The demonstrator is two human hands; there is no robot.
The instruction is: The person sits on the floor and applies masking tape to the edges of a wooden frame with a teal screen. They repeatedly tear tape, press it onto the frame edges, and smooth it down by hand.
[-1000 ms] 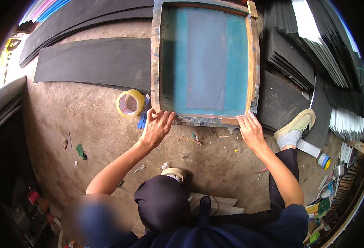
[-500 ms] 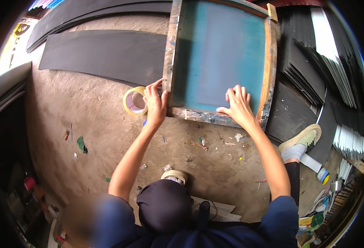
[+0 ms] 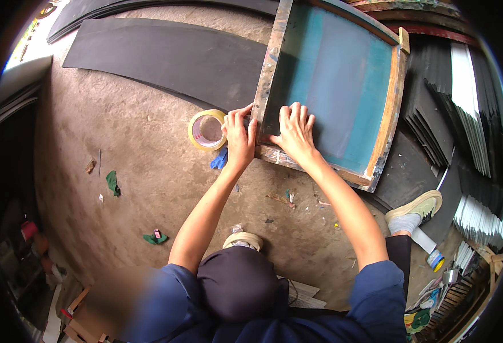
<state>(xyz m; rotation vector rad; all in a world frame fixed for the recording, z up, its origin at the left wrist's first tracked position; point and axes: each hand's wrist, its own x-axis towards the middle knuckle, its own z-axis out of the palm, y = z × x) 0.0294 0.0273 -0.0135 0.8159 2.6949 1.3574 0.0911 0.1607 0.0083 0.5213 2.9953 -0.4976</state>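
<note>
A bare, brownish floor (image 3: 131, 108) spreads beneath everything, scattered with small litter. On the right side rise stacks of black sheets (image 3: 434, 134), their edges fanned, with a white band among them. The screen-printing frame (image 3: 272, 63), paint-stained wood stretched with teal mesh (image 3: 371, 94), lies slightly askew at upper centre, in front of the person; a greyish panel runs down the middle of the mesh. A long black sheet (image 3: 166, 60) lies on the floor, reaching the frame's left side.

At the right, near the frame's lower right corner, is the person's pale green shoe (image 3: 420, 204) with a cream sole. The right hand (image 3: 297, 134) is spread fairly wide inside the lower left corner of the frame, fingers bent over the mesh, thumb apart from them near the corner. The left hand (image 3: 240, 143) is at the outer side of the same corner, fingers and thumb against the left rail; whether it grips the wood cannot be told.

Just beside the left hand is a yellowish roll of tape (image 3: 194, 132). Farther left lies a dark green scrap (image 3: 112, 183), and just below the tape a crumpled blue scrap (image 3: 219, 159).
</note>
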